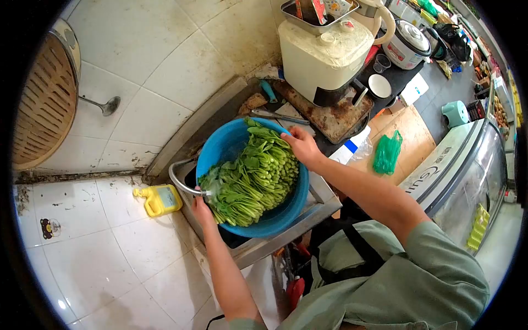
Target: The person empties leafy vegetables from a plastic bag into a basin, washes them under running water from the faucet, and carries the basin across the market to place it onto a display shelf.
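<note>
A blue basin point(301, 204) sits over the metal sink point(322, 192), filled with a large bunch of leafy green vegetables point(250, 181) whose cut stems face right. Water runs onto the leaves from a curved metal faucet point(177, 179) at the basin's left. My left hand point(202, 210) holds the basin's left rim, right beside the faucet's mouth; its fingers are partly hidden. On the upper right rim, my right hand point(302, 146) is closed with the thumb inside, near the stems.
A yellow jug point(159, 201) stands left of the sink. Behind it are a knife point(279, 116), a stained board point(330, 118) and a large cream container point(324, 52). A green plastic bag point(388, 153) lies at right, near a glass-lidded freezer point(467, 170). A woven basket point(47, 102) hangs on the wall.
</note>
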A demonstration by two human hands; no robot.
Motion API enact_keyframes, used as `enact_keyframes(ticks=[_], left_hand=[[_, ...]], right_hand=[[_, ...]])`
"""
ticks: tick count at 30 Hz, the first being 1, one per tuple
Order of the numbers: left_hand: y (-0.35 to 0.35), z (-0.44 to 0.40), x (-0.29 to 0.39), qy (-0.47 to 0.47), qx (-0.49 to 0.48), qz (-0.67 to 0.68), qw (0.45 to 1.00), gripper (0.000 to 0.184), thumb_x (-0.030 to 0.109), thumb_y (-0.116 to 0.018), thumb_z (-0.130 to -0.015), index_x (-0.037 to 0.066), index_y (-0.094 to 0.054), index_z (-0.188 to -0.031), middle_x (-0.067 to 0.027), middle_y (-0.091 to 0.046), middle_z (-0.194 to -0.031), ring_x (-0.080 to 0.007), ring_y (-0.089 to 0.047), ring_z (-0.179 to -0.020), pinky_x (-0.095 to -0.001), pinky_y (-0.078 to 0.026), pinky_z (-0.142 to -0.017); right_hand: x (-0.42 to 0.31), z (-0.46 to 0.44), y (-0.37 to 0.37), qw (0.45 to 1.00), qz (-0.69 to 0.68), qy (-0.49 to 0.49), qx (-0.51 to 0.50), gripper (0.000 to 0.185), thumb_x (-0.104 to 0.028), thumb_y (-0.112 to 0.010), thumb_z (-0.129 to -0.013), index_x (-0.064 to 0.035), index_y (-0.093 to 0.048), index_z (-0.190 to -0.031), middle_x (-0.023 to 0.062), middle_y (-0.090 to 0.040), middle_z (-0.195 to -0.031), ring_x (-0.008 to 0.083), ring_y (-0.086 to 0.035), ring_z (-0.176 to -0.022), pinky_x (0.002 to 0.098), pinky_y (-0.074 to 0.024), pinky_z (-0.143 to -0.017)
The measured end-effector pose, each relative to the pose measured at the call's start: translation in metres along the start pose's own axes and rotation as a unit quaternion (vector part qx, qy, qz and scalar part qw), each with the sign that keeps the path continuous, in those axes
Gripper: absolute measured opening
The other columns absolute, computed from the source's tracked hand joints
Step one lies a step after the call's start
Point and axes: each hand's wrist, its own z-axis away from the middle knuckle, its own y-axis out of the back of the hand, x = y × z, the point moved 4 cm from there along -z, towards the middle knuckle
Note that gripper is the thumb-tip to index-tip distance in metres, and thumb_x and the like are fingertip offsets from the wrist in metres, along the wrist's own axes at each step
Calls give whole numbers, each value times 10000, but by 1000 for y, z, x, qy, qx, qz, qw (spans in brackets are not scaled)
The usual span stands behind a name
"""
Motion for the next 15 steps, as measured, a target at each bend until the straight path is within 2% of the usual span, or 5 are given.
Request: enact_keyframes(ticks=[4,6,7,10,15], left_hand=[[-16,-4,23,-22,-6,114,993,518,579,-748,-896,71,-642,-893,10,-485,-736,-142,-461,-666,-345,-389,-655],[-15,-1,33,70,-4,32,997,607,570,-775,-876,7,-677,-1082,-23,-548,-851,-163,-524,-769,-342,-435,-737],[-17,-1,38,72,-2,31,997,607,570,-775,-876,7,-677,-1082,-23,-548,-851,-163,-524,-769,-342,-435,-737],[-17,-11,41,8,-53,51,997,775,542,-794,-868,-60,-613,-1322,-86,-648,-1125,-203,-617,-958,-331,-475,-832],[-17,-24,41,-18,-76,73,994,773,560,-785,-864,-50,-623,-1310,-131,-659,-1210,-204,-632,-1013,-342,-499,-854]], right_hand=[[-8,8,-1,999,18,-49,4,468,-454,-653,-963,1,-614,-1062,159,-664,-928,281,-631,-835,422,-493,-781],[-5,7,-3,997,67,-22,40,485,-465,-621,-985,9,-604,-1089,200,-672,-955,358,-651,-873,465,-493,-803],[-7,7,-5,997,69,-24,38,485,-465,-621,-985,9,-604,-1089,200,-672,-955,358,-651,-873,465,-493,-803],[-8,8,-8,992,117,-14,45,511,-477,-589,-1002,20,-592,-1122,252,-672,-1000,422,-651,-937,501,-487,-826],[-13,11,-6,992,117,-3,53,528,-473,-571,-1010,34,-578,-1157,286,-673,-1013,457,-648,-980,514,-490,-845]])
